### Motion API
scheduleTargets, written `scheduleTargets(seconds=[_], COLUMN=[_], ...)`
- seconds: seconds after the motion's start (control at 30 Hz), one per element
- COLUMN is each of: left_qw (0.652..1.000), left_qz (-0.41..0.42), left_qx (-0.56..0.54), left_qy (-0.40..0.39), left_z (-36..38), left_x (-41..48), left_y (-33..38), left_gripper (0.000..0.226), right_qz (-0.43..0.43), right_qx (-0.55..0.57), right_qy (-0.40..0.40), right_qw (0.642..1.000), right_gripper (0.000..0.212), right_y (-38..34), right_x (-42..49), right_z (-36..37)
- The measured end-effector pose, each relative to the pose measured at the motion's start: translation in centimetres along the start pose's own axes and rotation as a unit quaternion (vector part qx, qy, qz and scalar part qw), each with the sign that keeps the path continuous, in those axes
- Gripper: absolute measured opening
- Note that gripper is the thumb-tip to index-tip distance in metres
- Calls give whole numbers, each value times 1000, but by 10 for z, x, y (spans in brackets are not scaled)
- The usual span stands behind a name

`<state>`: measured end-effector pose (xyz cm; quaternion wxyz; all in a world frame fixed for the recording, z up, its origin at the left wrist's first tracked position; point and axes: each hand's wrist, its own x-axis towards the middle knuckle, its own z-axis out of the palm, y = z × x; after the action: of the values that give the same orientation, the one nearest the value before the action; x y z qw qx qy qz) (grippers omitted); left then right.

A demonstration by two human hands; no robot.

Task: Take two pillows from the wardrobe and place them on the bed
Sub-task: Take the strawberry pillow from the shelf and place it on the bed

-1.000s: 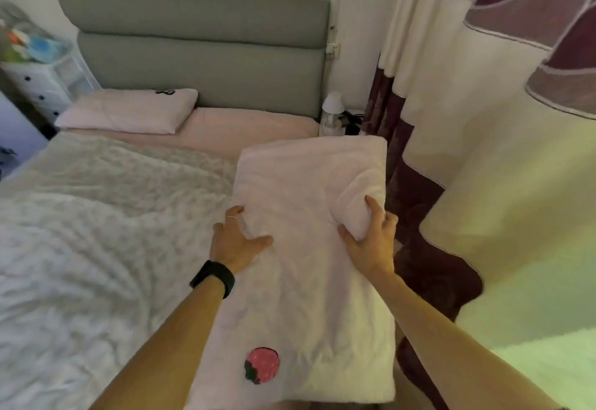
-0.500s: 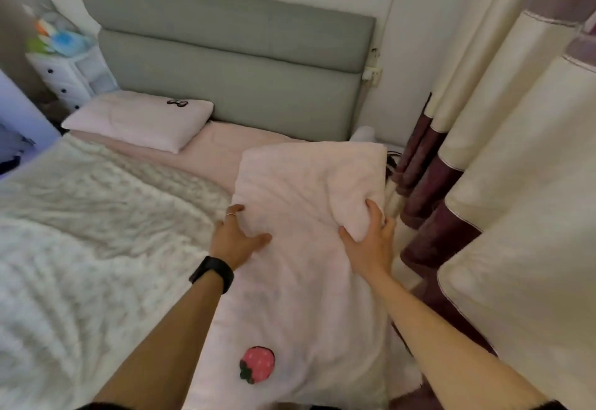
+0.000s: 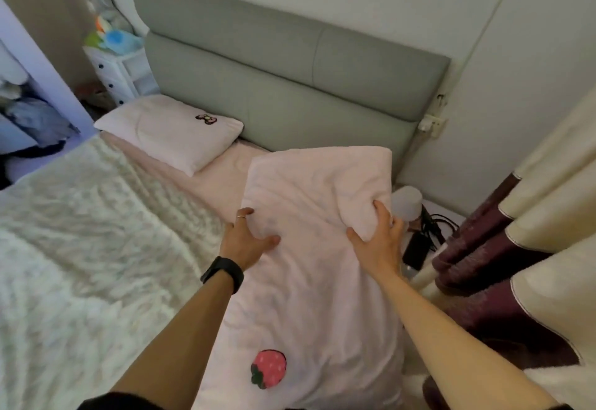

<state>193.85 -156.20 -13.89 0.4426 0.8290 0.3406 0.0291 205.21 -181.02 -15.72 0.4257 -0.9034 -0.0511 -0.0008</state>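
A person stands at the side of the bed (image 3: 222,177) and holds a big pale pink pillow out in front. This strawberry pillow (image 3: 316,248) has a little red strawberry (image 3: 268,368) on it near the bottom. Its top end reaches toward the grey headboard (image 3: 290,80), over the right side of the bed. I cannot tell if it is lying on the bed or is just above it.

The left hand (image 3: 245,242) grips the left edge of the pillow. Its thumb lies on top and its fingers curl around the side. There is a thin ring (image 3: 241,216) on one finger and a black band (image 3: 222,272) on the wrist. The right hand (image 3: 377,242) grabs a soft bunch of the pillow at its right edge, with the fingers wrapped round the lump and the thumb pressed on top.

The other pillow (image 3: 167,132) is already on the bed. It lies flat at the top left, right by the headboard, and it has a small bow picture (image 3: 205,118) on it. The two pillows are apart, with pink sheet between them.

A fluffy white blanket (image 3: 80,248) covers the rest of the bed. White drawers (image 3: 122,74) stand in the far left corner. On the right hangs a cream and dark purple curtain (image 3: 548,216). Between the bed and the curtain there is a round white thing (image 3: 407,205) and some black cords (image 3: 432,225).
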Motion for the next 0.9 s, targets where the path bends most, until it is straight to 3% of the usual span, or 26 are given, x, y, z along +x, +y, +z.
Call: scheduleTargets(seconds=[0.4, 0.63, 0.9], left_qw=[985, 958, 912], left_qz=[-138, -233, -328], left_qx=[-91, -141, -199], left_qy=[46, 92, 144], left_z=[14, 33, 84], left_x=[165, 241, 334], left_y=[29, 22, 27], left_gripper=[87, 84, 82], right_qz=[-84, -153, -229], right_qx=[-44, -89, -174], right_qy=[-136, -256, -334], right_qw=[986, 950, 898], right_gripper=[79, 79, 79], right_y=[-48, -69, -78], right_x=[232, 351, 479], right_z=[83, 163, 260])
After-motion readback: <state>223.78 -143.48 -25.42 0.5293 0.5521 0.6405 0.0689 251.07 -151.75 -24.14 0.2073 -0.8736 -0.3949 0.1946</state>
